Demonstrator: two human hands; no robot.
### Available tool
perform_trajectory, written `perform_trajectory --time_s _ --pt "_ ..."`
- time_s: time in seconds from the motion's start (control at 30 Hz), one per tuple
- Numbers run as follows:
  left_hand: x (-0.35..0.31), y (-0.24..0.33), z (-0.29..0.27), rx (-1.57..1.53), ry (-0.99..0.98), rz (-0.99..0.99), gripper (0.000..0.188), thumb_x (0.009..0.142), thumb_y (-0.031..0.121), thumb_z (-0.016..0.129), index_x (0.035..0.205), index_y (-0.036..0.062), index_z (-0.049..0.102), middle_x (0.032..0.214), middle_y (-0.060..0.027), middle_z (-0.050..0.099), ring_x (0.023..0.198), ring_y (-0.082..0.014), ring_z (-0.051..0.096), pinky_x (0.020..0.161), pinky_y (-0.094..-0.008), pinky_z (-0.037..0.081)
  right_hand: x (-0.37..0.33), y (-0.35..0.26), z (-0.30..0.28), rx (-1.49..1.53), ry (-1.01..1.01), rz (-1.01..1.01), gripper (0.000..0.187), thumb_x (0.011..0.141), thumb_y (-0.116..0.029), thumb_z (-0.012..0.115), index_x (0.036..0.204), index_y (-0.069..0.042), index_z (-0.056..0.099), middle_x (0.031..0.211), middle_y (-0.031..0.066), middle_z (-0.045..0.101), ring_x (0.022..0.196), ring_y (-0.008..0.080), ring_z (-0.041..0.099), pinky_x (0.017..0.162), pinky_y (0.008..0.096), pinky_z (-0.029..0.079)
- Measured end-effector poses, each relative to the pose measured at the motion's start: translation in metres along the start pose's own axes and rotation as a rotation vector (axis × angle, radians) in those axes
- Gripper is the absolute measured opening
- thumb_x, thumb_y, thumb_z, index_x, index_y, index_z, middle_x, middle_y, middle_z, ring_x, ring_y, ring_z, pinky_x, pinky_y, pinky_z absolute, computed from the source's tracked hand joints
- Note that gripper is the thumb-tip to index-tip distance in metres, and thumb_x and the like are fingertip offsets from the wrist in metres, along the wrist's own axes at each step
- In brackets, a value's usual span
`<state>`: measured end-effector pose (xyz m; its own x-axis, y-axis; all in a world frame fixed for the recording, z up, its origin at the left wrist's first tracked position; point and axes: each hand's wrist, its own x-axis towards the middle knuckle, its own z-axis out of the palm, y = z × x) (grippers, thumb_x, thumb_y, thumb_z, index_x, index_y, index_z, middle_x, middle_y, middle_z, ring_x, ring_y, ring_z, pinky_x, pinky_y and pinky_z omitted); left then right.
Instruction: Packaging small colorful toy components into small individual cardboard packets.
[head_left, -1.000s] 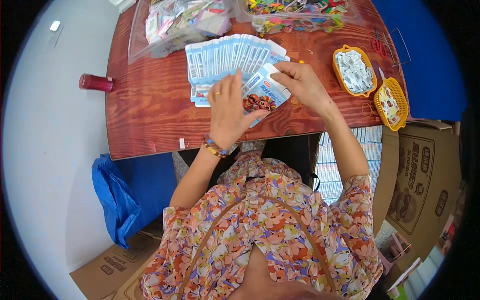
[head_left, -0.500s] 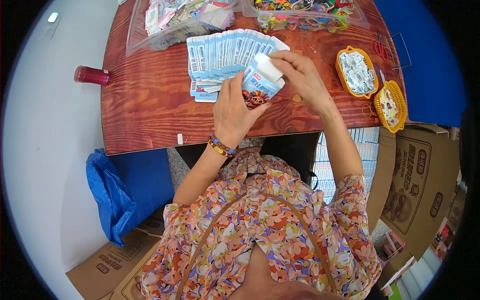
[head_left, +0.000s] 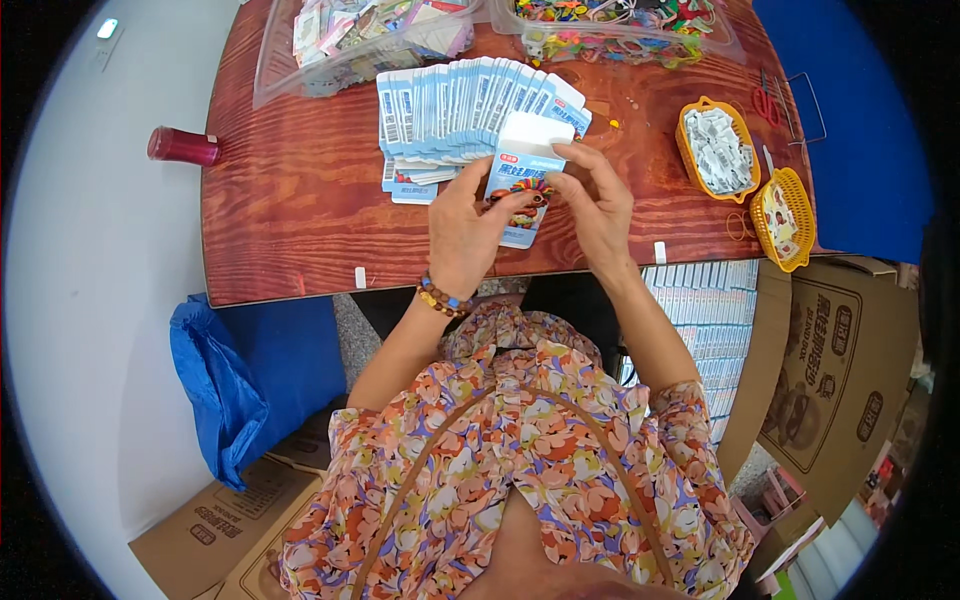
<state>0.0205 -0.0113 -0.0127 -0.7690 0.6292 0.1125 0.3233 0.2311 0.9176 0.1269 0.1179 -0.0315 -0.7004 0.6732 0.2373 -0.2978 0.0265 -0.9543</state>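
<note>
A small blue and white carton (head_left: pixel 519 236) stands between my hands over the near middle of the table, its white top flap (head_left: pixel 538 130) raised. My left hand (head_left: pixel 462 232) is closed on its left edge, the thumb across the printed front. On the other side, my right hand (head_left: pixel 603 215) grips the right edge just below the flap, fingers bent. Behind the carton, a fanned stack of flat blue and white cartons (head_left: pixel 440 110) lies on the table. The carton hides part of that stack.
Clear plastic bins of packets (head_left: pixel 375 40) and of colourful small items (head_left: pixel 610 40) stand at the back. To the right are a yellow basket of white sachets (head_left: pixel 715 150), another yellow basket (head_left: pixel 783 220) and red scissors (head_left: pixel 764 102). A dark red cup (head_left: pixel 183 146) is at the left edge.
The carton has turned from tilted to nearly upright and come slightly nearer. My right hand has moved from its top flap down to the right side. A small yellow piece now shows beside the stack.
</note>
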Motion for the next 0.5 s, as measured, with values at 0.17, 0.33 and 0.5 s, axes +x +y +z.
perform_trajectory --time_s 0.17,0.33,0.5 --pt "-0.005 0.006 -0.015 -0.244 -0.081 -0.072 0.040 0.081 0.006 0.077 0.118 -0.0004 0.063 0.096 -0.0115 0.071 0.085 -0.0157 0.070 0.073 -0.0299 0.054 0.015 -0.006 -0.016 -0.169 -0.145 -0.030 0.025 0.092 0.004 0.063 0.117 0.000 0.064 0.116 0.0049 0.061 0.100 0.0109 0.060 0.082 0.0228 0.051" --pt "-0.012 0.012 -0.025 -0.348 -0.110 0.012 0.052 0.083 0.004 0.076 0.130 0.0033 0.052 0.100 -0.0116 0.069 0.088 -0.0159 0.069 0.075 -0.0297 0.055 0.021 -0.024 -0.013 -0.142 -0.266 0.012 0.020 0.090 -0.004 0.069 0.109 -0.001 0.068 0.113 0.0063 0.061 0.101 0.0127 0.060 0.081 0.0238 0.051" --pt "-0.005 0.005 -0.037 -0.212 -0.259 0.119 0.048 0.086 0.001 0.072 0.128 0.0049 0.050 0.103 -0.0108 0.066 0.095 -0.0146 0.066 0.078 -0.0284 0.055 0.030 -0.018 -0.021 -0.306 -0.386 -0.131 0.016 0.089 -0.006 0.070 0.105 -0.001 0.067 0.118 0.0092 0.062 0.105 0.0152 0.061 0.085 0.0269 0.051"
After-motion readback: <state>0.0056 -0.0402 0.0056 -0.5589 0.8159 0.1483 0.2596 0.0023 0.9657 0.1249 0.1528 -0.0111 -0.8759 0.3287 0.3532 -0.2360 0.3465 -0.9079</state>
